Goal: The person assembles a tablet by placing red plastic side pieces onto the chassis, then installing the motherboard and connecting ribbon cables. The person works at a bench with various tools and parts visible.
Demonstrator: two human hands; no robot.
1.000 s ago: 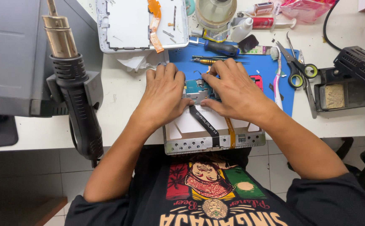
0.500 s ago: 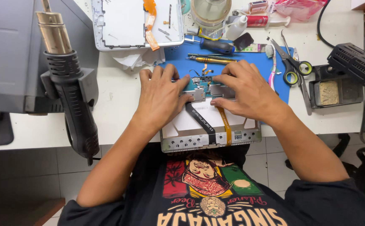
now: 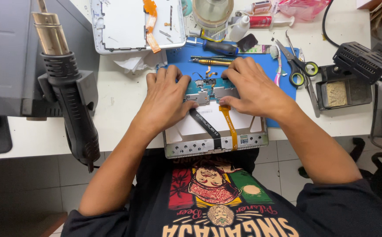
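Note:
An opened tablet point(image 3: 186, 147) lies on a blue mat point(image 3: 261, 61) at the table's front edge, its metal frame hanging over the edge. Inside it I see a teal circuit board point(image 3: 208, 87), a black ribbon cable point(image 3: 206, 125) and an orange ribbon cable point(image 3: 228, 125). My left hand point(image 3: 167, 98) rests flat on the left part of the board, thumb pressing near the black cable. My right hand point(image 3: 252, 90) lies over the board's right part, fingertips pressing down on it. Neither hand holds a tool.
A black hot-air gun point(image 3: 68, 96) hangs in a holder at the left. The tablet's white back cover point(image 3: 129, 24) lies behind. Screwdrivers point(image 3: 215, 47), scissors point(image 3: 298, 68), a pink toothbrush point(image 3: 279, 66), a glue bottle point(image 3: 239, 28) and a soldering stand point(image 3: 344, 90) sit around the mat.
The view has shifted slightly. Both hands stay on the board, with only small finger movements.

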